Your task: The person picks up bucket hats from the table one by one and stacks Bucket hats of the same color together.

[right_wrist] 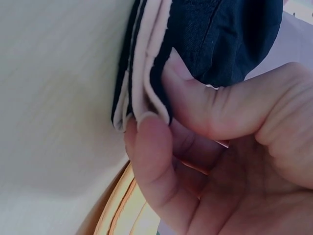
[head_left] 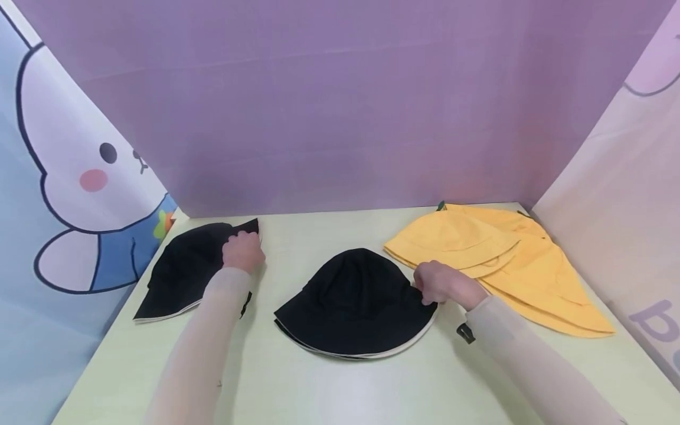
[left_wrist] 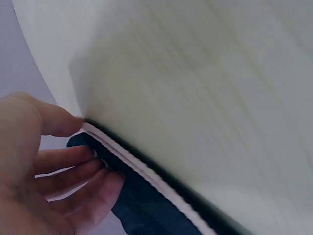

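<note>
A black bucket hat (head_left: pixel 186 271) with a pale edge lies flattened at the left of the table. My left hand (head_left: pixel 243 252) pinches its brim at the right end; in the left wrist view the thumb and fingers (left_wrist: pixel 73 161) lie on either side of the brim. Another black bucket hat (head_left: pixel 353 310) lies in the middle, and its layered brim suggests more than one hat stacked. At its right end my right hand (head_left: pixel 443 283) holds the brim, with the layered edges (right_wrist: pixel 142 73) between thumb and fingers in the right wrist view.
Several yellow bucket hats (head_left: pixel 552 277) overlap at the back right of the pale table (head_left: pixel 350 395), close to the right hand. A purple cloth wall (head_left: pixel 340 118) stands behind, with printed cloth panels (head_left: pixel 95 248) along both sides.
</note>
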`<state>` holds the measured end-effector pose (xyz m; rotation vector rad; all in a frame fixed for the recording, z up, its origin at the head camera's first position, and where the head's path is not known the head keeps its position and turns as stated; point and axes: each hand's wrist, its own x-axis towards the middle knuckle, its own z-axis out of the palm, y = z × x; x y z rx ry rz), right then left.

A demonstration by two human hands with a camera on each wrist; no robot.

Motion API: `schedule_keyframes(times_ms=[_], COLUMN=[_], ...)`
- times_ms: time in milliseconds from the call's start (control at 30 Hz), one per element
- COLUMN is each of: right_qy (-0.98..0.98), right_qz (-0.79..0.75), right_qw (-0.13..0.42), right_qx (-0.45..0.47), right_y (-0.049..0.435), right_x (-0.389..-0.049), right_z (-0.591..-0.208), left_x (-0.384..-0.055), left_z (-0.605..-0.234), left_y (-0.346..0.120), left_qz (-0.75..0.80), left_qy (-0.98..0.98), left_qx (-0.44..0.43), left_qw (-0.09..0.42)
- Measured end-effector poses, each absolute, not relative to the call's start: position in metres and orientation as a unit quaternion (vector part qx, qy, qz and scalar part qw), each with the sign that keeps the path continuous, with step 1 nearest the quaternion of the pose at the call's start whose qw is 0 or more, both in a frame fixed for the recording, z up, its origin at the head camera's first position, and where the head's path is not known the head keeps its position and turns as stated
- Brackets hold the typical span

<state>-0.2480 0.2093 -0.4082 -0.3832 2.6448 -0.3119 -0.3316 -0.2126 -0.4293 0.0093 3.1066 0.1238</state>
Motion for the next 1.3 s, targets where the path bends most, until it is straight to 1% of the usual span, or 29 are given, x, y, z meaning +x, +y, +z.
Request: schedule_keyframes(times_ms=[267, 500, 600, 700, 800, 1100, 1300], right_qy=[0.959, 0.956, 0.957, 0.957, 0.957, 0.956, 0.956], right_qz=[-0.126, -0.139, -0.137, -0.132, -0.129, -0.136, -0.141], right_qw=[0.213, 0.223, 0.223, 0.223, 0.225, 0.221, 0.22], right_qx=[-0.138, -0.132, -0.128, -0.13, -0.132, -0.136, -0.137], right_y=[0.214, 0.21, 0.21, 0.211, 0.211, 0.213, 0.214], right_x=[-0.248, -0.244, -0.244, -0.245, -0.245, -0.245, -0.245], right_z=[-0.407, -0.412, -0.413, -0.411, -0.41, -0.408, -0.41], left_x=[-0.336, -0.328, -0.322, -0.314, -0.303, -0.259, -0.238], left_z=[-0.432, -0.433, -0.43, -0.426, -0.425, -0.417, -0.427], left_y=[-0.205, -0.21, -0.209, -0.205, -0.201, -0.199, -0.198], left_qz=[-0.004, 0.0, 0.007, 0.002, 0.0, 0.071, 0.057], left_qy=[0.998, 0.997, 0.994, 0.99, 0.984, 0.96, 0.951], left_qx=[0.052, 0.072, 0.099, 0.138, 0.176, 0.26, 0.291], left_qw=[-0.027, -0.037, -0.041, -0.034, -0.038, -0.074, -0.087])
